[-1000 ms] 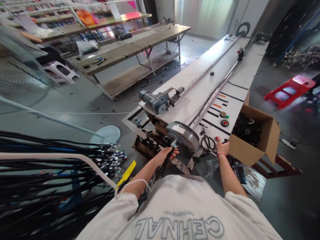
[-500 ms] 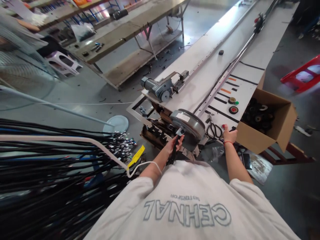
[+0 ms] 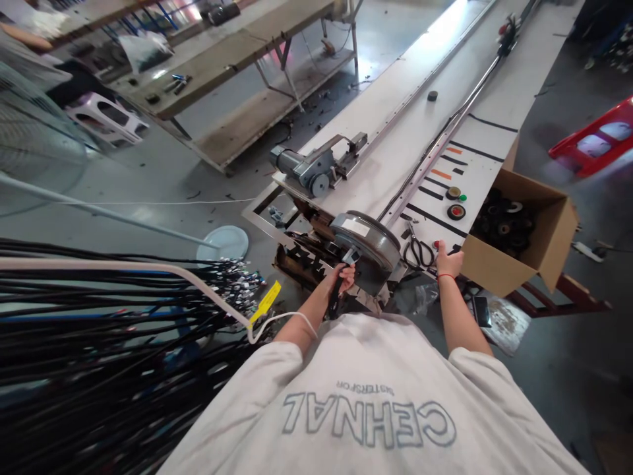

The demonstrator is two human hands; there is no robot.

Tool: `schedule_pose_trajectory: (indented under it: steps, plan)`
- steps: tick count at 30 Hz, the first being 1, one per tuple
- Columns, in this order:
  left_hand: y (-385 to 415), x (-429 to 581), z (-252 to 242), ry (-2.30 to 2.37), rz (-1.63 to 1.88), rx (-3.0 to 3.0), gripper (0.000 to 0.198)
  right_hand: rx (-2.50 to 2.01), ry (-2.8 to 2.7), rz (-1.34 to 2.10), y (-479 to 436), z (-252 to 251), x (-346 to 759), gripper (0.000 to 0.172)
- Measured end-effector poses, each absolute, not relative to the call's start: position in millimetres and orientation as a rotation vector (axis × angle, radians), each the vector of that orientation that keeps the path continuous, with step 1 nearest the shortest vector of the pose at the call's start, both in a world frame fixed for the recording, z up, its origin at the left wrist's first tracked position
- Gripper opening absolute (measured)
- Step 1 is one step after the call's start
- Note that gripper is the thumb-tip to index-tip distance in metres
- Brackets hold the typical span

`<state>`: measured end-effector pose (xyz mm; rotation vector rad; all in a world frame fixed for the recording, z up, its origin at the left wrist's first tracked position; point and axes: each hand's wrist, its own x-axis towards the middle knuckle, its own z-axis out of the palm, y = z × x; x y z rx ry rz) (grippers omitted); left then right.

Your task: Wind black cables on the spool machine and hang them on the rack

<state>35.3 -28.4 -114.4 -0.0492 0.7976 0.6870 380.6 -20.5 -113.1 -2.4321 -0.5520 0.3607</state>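
My left hand (image 3: 341, 276) is closed around a black cable (image 3: 334, 300) whose grey plug end sits against the round grey drum (image 3: 368, 245) at the near end of the long white bench (image 3: 420, 142). My right hand (image 3: 449, 262) rests at the bench's near edge, its thumb on a small red button; the fingers curl over the edge. Black scissors (image 3: 419, 252) lie between drum and right hand.
A big bundle of black cables (image 3: 113, 323) with plug ends fills the left. An open cardboard box (image 3: 524, 231) of black tape rolls stands right of the bench. A grey motor unit (image 3: 311, 173) sits behind the drum. Red stool (image 3: 596, 138) far right.
The left hand has closed round the cable at the drum and drawn it a little downward. The right hand stays at the bench edge. The view tilted downward.
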Motion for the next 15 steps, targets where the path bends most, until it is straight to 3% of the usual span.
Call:
schedule_pose_trajectory:
  steps: [4,9,15]
  plan:
    - [-34.1,35.9,-111.5,0.652,0.691,0.003,0.006,-2.426,-0.545,0.365,-20.1,-113.4,380.8,0.063]
    - [-30.7,32.6,-107.5,0.631,0.601,0.119,0.016,-2.443,-0.546,0.375,-19.9,-111.4,380.0,0.063]
    - [-24.3,23.4,-105.2,0.765,0.544,0.124,0.003,-2.430,-0.525,0.395,-20.1,-109.5,379.6,0.061]
